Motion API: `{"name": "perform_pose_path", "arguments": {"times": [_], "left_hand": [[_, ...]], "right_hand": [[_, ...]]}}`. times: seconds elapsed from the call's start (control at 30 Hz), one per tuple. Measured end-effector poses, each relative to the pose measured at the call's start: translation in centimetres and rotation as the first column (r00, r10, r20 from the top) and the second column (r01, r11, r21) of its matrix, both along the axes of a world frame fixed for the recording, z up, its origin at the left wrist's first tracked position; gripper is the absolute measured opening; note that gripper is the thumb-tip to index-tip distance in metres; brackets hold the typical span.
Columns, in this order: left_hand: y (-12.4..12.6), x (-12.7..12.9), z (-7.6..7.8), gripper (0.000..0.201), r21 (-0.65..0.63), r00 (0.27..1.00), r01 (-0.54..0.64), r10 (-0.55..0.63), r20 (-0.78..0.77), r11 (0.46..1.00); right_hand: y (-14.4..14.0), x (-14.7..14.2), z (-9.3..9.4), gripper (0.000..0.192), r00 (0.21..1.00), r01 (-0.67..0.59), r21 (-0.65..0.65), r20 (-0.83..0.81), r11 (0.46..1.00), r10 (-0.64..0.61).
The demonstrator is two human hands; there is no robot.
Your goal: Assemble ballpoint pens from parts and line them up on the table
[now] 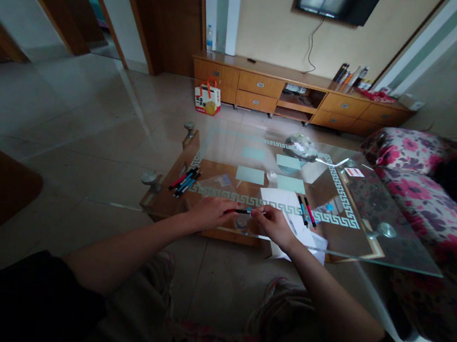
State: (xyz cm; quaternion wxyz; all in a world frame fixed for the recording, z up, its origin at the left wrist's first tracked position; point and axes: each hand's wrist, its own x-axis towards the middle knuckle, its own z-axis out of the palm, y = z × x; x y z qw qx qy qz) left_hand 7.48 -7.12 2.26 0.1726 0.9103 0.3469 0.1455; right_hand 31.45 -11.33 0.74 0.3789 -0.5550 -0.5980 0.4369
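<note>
One pen [241, 211], pinched by left hand [216, 213] and right hand [269, 222], frame centre, looks unfinished; pen cluster [185, 181] left, pen pair [307, 211] right.

Free room above the glass tabletop [224, 147]: an open lane leads forward between flanking obstacles, a pen cluster [186, 182] outside the left hand [213, 213] and two pens [303, 210] outside the right hand [271, 223], toward a bulky plastic bag [300, 147]

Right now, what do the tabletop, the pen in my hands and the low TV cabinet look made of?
Tabletop: clear, glossy glass; see-through, with a greenish edge. Pen: probably plastic, from its slim dark barrel; finish too small to tell. Cabinet: smooth wood or veneer, by its orange-brown fronts.
</note>
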Motion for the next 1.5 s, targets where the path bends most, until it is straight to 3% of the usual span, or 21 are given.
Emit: {"name": "perform_pose_path", "arguments": {"times": [0.27,0.53,0.6,0.67,0.77,0.87,1.23,1.5], "left_hand": [[-0.1,0.0,-0.1,0.032,-0.024,1.0,-0.003,0.003,-0.003,1.0],[0.0,-0.1,-0.1,0.032,-0.032,0.999,-0.035,0.035,-0.007,0.999],[0.0,-0.1,-0.1,0.032,-0.027,0.999,-0.036,0.036,-0.013,0.999],[0.1,-0.2,-0.1,0.032,-0.028,0.999,-0.036,0.036,-0.013,0.999],[0.1,-0.2,-0.1,0.032,-0.039,1.0,-0.028,0.027,-0.006,0.999],[0.1,-0.3,-0.2,0.032,-0.04,1.0,-0.022,0.022,-0.008,0.999],[0.0,-0.2,0.0,0.032,-0.035,0.999,-0.027,0.026,-0.023,0.999],[0.1,-0.2,-0.1,0.032,-0.051,1.0,-0.023,0.022,-0.009,0.998]], "right_hand": [[-0.1,0.1,0.2,0.033,0.997,-0.004,0.024,0.078,1.0,0.002],[0.2,1.6,1.0,0.024,0.966,0.026,0.147,0.251,0.989,-0.062],[0.1,2.6,1.6,0.021,0.906,-0.003,0.225,0.414,0.974,-0.093],[0.0,3.7,2.2,0.019,0.781,-0.079,0.244,0.618,0.967,-0.092],[-0.2,4.8,2.6,0.02,0.579,-0.126,0.151,0.814,0.98,-0.051],[-0.3,5.0,2.6,0.021,0.492,-0.133,0.083,0.87,0.988,-0.007],[-0.5,4.2,1.9,0.017,0.427,-0.173,0.07,0.904,0.982,0.011],[-0.5,4.0,1.8,0.021,0.462,-0.159,0.037,0.886,0.987,0.042]]}}
